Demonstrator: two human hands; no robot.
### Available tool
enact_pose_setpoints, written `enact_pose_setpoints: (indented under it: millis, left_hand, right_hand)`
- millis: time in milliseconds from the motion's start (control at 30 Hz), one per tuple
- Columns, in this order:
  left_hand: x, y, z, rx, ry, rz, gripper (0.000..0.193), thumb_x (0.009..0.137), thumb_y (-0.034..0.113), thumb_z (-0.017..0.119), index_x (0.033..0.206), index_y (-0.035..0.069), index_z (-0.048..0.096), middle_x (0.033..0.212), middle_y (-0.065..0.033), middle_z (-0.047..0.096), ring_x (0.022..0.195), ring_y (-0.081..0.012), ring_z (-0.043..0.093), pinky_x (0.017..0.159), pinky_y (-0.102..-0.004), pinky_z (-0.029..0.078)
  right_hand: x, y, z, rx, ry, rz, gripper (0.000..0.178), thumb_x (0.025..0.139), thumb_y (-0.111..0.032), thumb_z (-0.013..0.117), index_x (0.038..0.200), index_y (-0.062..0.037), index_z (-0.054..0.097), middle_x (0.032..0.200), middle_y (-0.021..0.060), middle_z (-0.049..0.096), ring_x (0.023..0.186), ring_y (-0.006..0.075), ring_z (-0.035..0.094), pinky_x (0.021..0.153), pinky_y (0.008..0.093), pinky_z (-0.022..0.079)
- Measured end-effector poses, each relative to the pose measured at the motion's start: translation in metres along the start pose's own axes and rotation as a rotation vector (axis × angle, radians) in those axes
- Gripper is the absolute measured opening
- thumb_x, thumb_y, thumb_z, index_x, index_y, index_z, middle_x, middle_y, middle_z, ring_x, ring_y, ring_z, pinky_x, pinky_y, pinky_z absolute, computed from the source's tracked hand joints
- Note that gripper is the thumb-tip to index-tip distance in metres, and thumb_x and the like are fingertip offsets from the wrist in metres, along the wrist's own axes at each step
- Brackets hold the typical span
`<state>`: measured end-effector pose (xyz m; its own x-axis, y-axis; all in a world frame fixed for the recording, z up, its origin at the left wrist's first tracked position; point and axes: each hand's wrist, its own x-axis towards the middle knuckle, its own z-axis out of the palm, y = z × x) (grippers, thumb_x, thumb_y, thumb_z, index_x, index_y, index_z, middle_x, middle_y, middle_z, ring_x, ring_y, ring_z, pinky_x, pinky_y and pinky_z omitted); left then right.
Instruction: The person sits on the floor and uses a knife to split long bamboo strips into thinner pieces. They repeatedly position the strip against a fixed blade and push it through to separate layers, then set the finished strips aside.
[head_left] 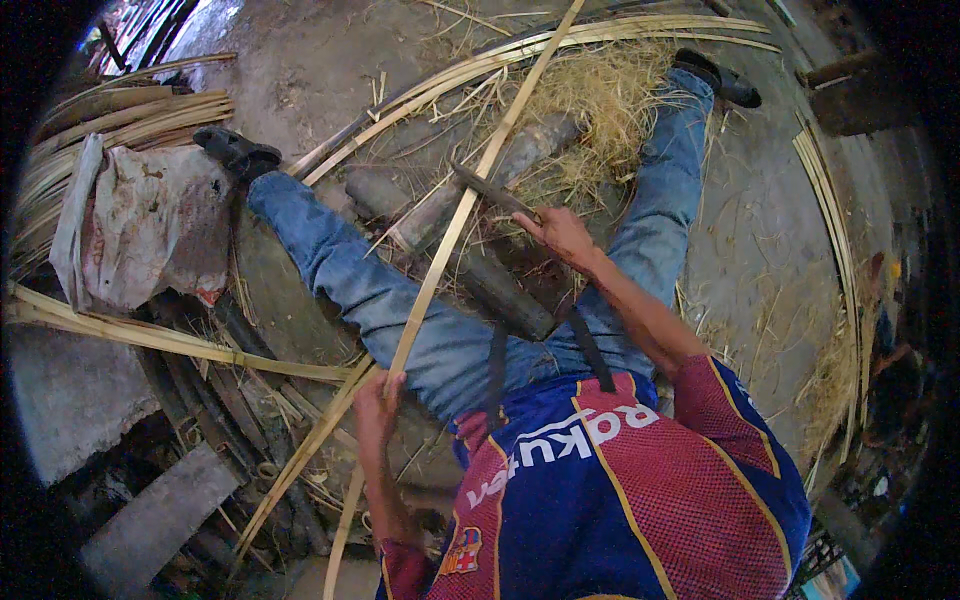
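Writing first: I note large white lettering and a small crest (pixel 461 551) on the red-and-blue striped shirt (pixel 650 490), lower centre; the pale sack (pixel 155 225) at left bears faded marks I cannot make out. Edges: curved strips (pixel 840 250) bound the right side, and grey floor (pixel 760 250) lies between them and the outstretched jeans (pixel 360 290). At upper centre, straw-like shavings (pixel 600 90) and thick wooden pieces (pixel 415 232) crowd the gap between the legs; a sheaf of strips arcs above. The long pale strip (pixel 442 262) crosses the left thigh, its long axis running diagonally from bottom left of centre to the top edge, right of centre. I record the left hand (pixel 376 408), left of centre, closed around it. The right hand (pixel 565 240), near centre, grips a dark blade-like tool (pixel 492 190), pointing up-left and overlapping the strip in this view; contact I cannot confirm.
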<state>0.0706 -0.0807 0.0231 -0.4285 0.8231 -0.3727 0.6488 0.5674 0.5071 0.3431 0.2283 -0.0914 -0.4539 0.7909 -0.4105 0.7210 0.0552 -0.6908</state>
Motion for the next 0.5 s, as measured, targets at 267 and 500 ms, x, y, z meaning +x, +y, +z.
enact_pose_setpoints:
  millis: [267, 500]
  left_hand:
    - [-0.018, 0.007, -0.021, -0.29, -0.166, -0.219, 0.033, 0.096, 0.032, 0.063, 0.093, -0.001, 0.066, 0.066, -0.001, 0.051, 0.063, -0.0108, 0.045, 0.056, -0.0301, 0.037]
    - [-0.038, 0.002, -0.023, -0.189, -0.004, -0.154, 0.025, 0.097, 0.023, 0.063, 0.099, -0.002, 0.068, 0.074, -0.0016, 0.058, 0.067, -0.0128, 0.047, 0.062, -0.031, 0.042]
  right_hand:
    - [0.059, 0.06, -0.041, -0.16, 0.167, -0.043, 0.06, 0.092, -0.059, 0.055, 0.085, -0.0007, 0.066, 0.077, 0.0236, 0.065, 0.069, 0.0387, 0.063, 0.066, 0.046, 0.05]
    - [0.051, 0.034, -0.036, -0.087, 0.306, -0.25, 0.071, 0.093, -0.063, 0.049, 0.078, 0.0035, 0.067, 0.076, 0.0273, 0.064, 0.073, 0.0439, 0.062, 0.069, 0.0475, 0.049]
